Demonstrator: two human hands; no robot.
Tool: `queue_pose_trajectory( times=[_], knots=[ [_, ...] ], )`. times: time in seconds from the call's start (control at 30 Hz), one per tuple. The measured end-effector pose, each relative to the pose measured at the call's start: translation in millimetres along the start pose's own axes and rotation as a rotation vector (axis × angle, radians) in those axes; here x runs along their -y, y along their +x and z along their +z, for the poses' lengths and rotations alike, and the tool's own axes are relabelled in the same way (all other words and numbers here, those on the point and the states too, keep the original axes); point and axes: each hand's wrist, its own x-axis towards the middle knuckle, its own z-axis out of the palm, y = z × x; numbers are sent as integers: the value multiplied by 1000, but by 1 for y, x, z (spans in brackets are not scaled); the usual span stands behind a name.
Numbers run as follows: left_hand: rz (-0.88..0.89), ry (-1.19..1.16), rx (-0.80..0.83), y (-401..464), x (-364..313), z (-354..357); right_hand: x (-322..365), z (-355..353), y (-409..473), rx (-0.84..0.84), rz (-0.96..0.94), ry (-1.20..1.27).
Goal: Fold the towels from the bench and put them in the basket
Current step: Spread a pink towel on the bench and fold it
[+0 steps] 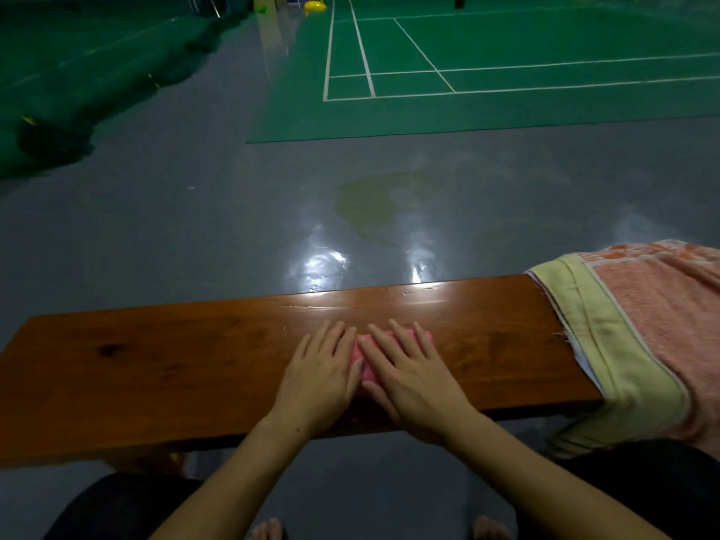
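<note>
A small pink towel (368, 358) lies folded into a compact pad near the middle of the wooden tabletop (156, 368), closer to its near edge; it looks close to finished, though not yet in any basket, and no basket shows in view; at the right end of the tabletop a heap waits, a pale yellow towel (607, 344) under an orange-pink towel (670, 305), both unfolded and draping over the edge; most of the task seems left. The left hand (319, 380) presses flat on the pink towel's left part, fingers straight, its grip wide; the right hand (409, 372) lies flat over the right part, grip likewise wide, pinching nothing.
</note>
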Motion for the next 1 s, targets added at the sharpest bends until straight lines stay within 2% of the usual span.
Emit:
queue_pose_trajectory(
  times=[0.03, 0.2, 0.37, 0.47, 0.67, 0.83, 0.93, 1.0],
  knots=[
    [-27, -20, 50, 0, 3, 1, -9, -3, 1, 50, 7, 12],
    [-108, -49, 106, -4, 18, -4, -38, -12, 6, 180, 137, 108],
    [-228, -31, 14, -6, 38, -19, -34, -26, 2, 129, 183, 126],
    [-307, -121, -54, -5, 44, -27, -30, -33, -1, 137, 202, 133],
    [-513, -334, 76, 2, 40, -40, -20, -48, 0, 211, 207, 289],
    [-445, -806, 200, 5, 40, -40, -28, -39, 6, 236, 201, 357],
    [-336, -855, 101, 9, 44, -35, -29, -39, 10, 238, 205, 472],
    [-256, -982, 17, 10, 43, -38, -26, -37, 15, 207, 177, 530]
  ],
)
